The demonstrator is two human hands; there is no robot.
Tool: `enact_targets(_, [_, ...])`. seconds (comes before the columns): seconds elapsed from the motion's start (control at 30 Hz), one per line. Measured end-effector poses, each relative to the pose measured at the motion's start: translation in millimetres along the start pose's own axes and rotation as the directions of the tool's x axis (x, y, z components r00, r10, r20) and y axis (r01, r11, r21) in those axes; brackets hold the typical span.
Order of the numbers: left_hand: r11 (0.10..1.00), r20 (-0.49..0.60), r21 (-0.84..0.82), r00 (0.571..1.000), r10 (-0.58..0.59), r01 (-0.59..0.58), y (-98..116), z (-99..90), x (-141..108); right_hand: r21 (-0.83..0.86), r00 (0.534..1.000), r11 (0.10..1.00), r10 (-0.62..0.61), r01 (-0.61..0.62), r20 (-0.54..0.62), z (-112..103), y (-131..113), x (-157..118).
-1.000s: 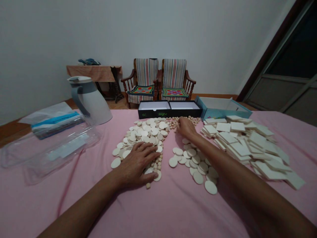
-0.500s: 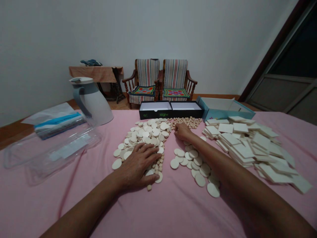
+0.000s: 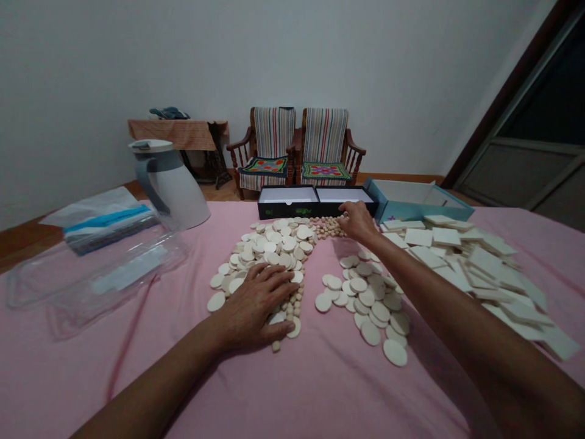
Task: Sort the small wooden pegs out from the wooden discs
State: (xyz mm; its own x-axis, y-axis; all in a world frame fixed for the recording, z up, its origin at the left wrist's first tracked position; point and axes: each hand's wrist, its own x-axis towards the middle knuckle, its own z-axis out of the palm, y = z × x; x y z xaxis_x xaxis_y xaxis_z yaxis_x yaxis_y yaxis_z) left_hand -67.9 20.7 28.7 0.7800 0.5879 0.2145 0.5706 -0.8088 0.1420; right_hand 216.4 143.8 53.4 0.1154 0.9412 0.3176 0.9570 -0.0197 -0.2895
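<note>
My left hand (image 3: 256,305) lies with its fingers spread on the near part of a heap of pale round discs (image 3: 274,244). Small wooden beads (image 3: 297,302) show beside its fingers. Over the far bead pile (image 3: 329,227), close to the black box (image 3: 287,210), is my right hand (image 3: 358,221), its fingers drawn together. Whatever they pinch is too small to make out. A second group of discs (image 3: 365,292) lies on the pink cloth below my right forearm.
Square pale tiles (image 3: 484,262) are heaped at the right, near an open blue box (image 3: 420,210). A jug (image 3: 176,195), a blue-topped pack (image 3: 109,225) and clear plastic trays (image 3: 132,274) stand or lie left. Two chairs (image 3: 274,140) are beyond the table.
My right hand has moved right and away from me, up over the right part of the bead pile, uncovering more of the second disc group. My left hand has stayed in place.
</note>
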Motion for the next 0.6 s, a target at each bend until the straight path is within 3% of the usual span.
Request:
enact_targets(0.03, [1.000, 0.002, -0.001, 1.000, -0.001, 0.001, 0, -0.1, 0, 0.038, 0.998, 0.997, -0.067, 0.068, -0.014, -1, -5, -6])
enact_targets(0.1, [1.000, 0.013, -0.002, 1.000, 0.000, 0.000, 0, -0.9, 0, 0.132, 0.968, 0.965, -0.237, 0.225, 0.078, 0, -17, -25])
enact_targets(0.2, [1.000, 0.025, 0.000, 1.000, -0.003, 0.003, 2, -2.7, 1, 0.303, 0.862, 0.875, -0.451, 0.377, 0.232, 10, -36, -60])
enact_targets(0.27, [1.000, 0.025, 0.001, 1.000, -0.003, 0.003, 2, -3.5, 2, 0.353, 0.841, 0.854, -0.481, 0.383, 0.249, 19, -45, -80])
enact_targets(0.33, [1.000, 0.022, 0.003, 1.000, 0.002, -0.002, 3, -3.4, 2, 0.374, 0.849, 0.851, -0.472, 0.368, 0.239, 27, -50, -92])
enact_targets(0.6, [1.000, 0.012, 0.001, 1.000, 0.006, -0.006, 2, -1.9, 2, 0.357, 0.882, 0.871, -0.425, 0.337, 0.203, 36, -53, -102])
